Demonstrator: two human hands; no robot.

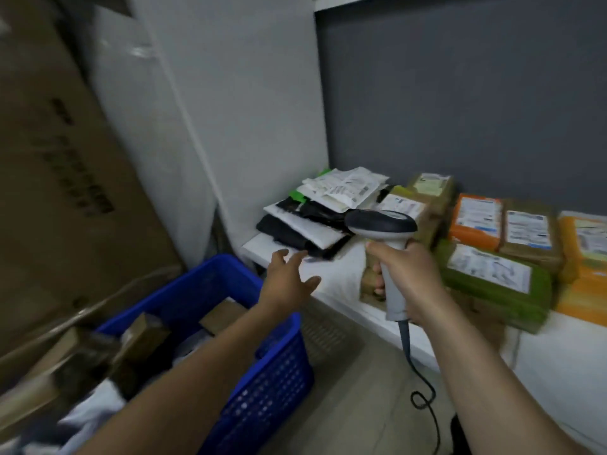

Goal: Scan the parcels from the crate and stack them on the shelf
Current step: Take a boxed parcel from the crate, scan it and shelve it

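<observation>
Parcels (pixel 144 333) in brown wrapping lay jumbled in the blue crate (pixel 262 389) at my lower left, just beside the front corner of the white shelf (pixel 335 274). On that corner sat a loose stack of flat mailers (pixel 322 211), black and white ones fanned over each other, with printed labels facing up on the top few. Further right along the shelf were boxier packages: a green parcel (pixel 492 284) at the front with a white label, an orange parcel (pixel 476 221) behind it, a brown-wrapped one (pixel 528 238) beside that, and a yellow one (pixel 584 244) at the edge of view.

My left hand (pixel 289 280) reached out over the shelf's corner with its fingers spread and nothing in it. The fingertips were just at the bottom edge of the mailer stack; the blur kept me from telling whether they touched it.

My right hand (pixel 410 277) was wrapped round the grey handle of the scanner (pixel 381 224), held upright above the shelf. Its dark head pointed left, toward the mailers. The black cable (pixel 423 395) hung from the handle's base and curled down to the floor between my forearms.

A large cardboard box (pixel 59 159) leaned at the far left behind the crate, and a grey wall (pixel 460 93) backed the shelf.
</observation>
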